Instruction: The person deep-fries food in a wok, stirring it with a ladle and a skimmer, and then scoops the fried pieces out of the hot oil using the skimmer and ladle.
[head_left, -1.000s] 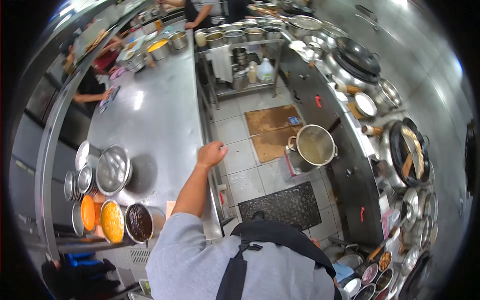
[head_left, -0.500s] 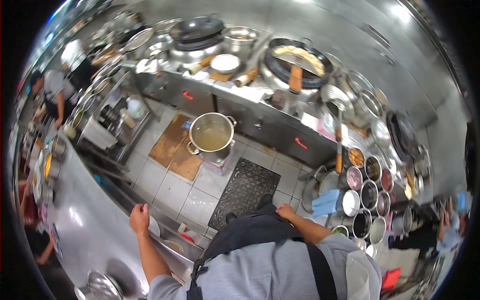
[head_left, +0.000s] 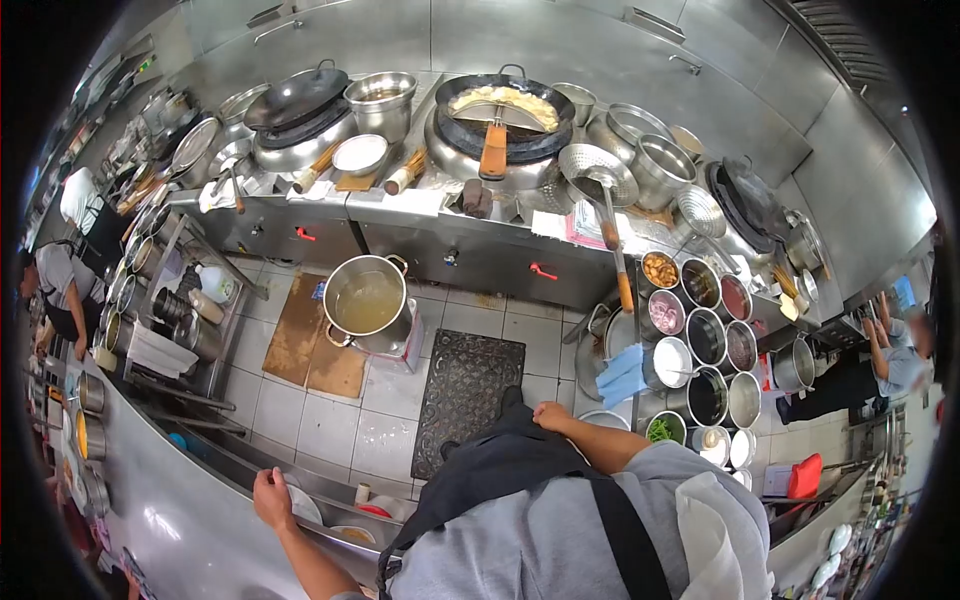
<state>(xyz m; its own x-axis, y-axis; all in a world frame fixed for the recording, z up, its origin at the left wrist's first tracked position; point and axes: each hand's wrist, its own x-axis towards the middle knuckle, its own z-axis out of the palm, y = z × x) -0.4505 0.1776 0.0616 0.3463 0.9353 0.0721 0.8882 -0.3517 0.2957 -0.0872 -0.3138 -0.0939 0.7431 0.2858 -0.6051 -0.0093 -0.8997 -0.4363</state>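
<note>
My left hand (head_left: 272,498) hangs over the edge of the steel counter (head_left: 170,500), its fingers curled and nothing showing in them. Just beyond it, on a shelf under the counter, are a white plate (head_left: 303,505) and a red item (head_left: 374,511). My right hand (head_left: 550,415) is closed beside my dark apron (head_left: 480,440), and I see no object in it. Nearest to it are a steel bowl (head_left: 605,419) and a blue cloth (head_left: 622,377). Neither hand touches the large steel pot (head_left: 366,300) of cloudy liquid.
Ahead, a wok (head_left: 550,90) on the range holds yellowish food and a wooden-handled ladle or spatula (head_left: 494,150). A perforated strainer (head_left: 598,175) juts over the range edge. Ingredient pots (head_left: 707,337) stand at right. A black mat (head_left: 468,390) covers some tiles. Co-workers (head_left: 890,350) stand at the sides.
My view has turned to the right, so the range and pot appear further left. Both hands remain low at my sides, still curled.
</note>
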